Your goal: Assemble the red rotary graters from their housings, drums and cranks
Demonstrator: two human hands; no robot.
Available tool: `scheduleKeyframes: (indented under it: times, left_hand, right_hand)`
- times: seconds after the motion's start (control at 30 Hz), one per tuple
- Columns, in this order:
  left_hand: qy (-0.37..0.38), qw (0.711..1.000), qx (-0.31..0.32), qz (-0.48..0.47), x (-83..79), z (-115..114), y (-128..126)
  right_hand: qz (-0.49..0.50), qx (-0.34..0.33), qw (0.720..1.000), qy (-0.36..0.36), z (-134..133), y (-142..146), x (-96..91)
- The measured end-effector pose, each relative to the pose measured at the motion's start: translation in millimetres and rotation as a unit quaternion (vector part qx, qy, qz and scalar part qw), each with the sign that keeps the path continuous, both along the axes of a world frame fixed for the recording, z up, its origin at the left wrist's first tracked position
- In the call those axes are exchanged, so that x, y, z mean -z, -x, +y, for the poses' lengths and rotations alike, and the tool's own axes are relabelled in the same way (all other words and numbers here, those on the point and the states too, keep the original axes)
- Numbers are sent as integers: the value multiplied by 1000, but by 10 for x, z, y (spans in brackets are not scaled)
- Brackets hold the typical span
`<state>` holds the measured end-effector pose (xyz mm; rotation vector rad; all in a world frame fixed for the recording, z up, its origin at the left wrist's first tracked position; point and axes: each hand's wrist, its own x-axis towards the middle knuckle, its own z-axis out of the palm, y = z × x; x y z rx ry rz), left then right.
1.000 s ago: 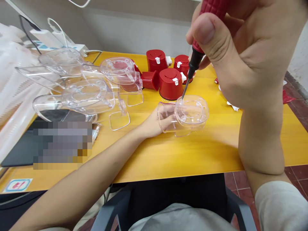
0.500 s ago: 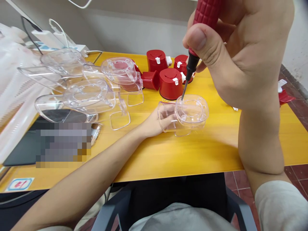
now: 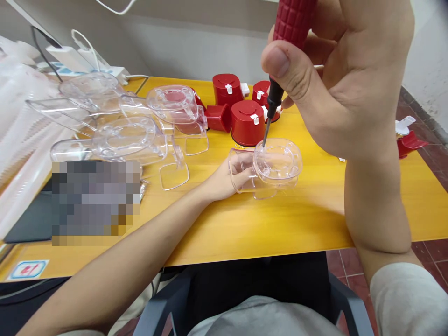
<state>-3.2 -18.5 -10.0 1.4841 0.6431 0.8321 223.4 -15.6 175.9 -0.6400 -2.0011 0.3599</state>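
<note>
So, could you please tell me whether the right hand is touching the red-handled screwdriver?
Touching: the head view shows the right hand gripping the red-handled screwdriver, its thumb lying against the handle.

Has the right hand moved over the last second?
Yes: the right hand, holding the red-handled screwdriver, has moved left and slightly down in view, judged against the front red cup-shaped part.

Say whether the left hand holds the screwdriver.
No, the right hand grips the screwdriver, while the left hand holds a clear housing.
</note>
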Motion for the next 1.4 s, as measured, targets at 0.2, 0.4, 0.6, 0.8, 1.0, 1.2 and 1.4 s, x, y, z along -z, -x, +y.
scheduleKeyframes:
  times: [0.2, 0.4, 0.6, 0.8, 1.0, 1.2, 1.4]
  left_hand:
    - [17, 1000, 4, 6, -6, -3, 1]
    - [14, 1000, 10, 6, 33, 14, 20]
    - [-30, 1000, 8, 3, 46, 56, 22]
    - [-31, 999, 11, -1, 33, 44, 1]
    - [-5, 1000, 12, -6, 26, 20, -1]
    - [2, 1000, 14, -6, 35, 10, 13]
    - [-26, 1000, 9, 4, 38, 48, 17]
  right_hand:
    - [-19, 53, 998, -3, -186, -84, -21]
    - [-4, 32, 999, 18, -172, 34, -22]
    - [16, 22, 1000, 12, -134, 81, 14]
    - [25, 14, 1000, 6, -132, 81, 43]
    - [28, 11, 1000, 6, -139, 93, 36]
    - [69, -29, 997, 33, -158, 113, 48]
    - [95, -22, 995, 27, -160, 119, 64]
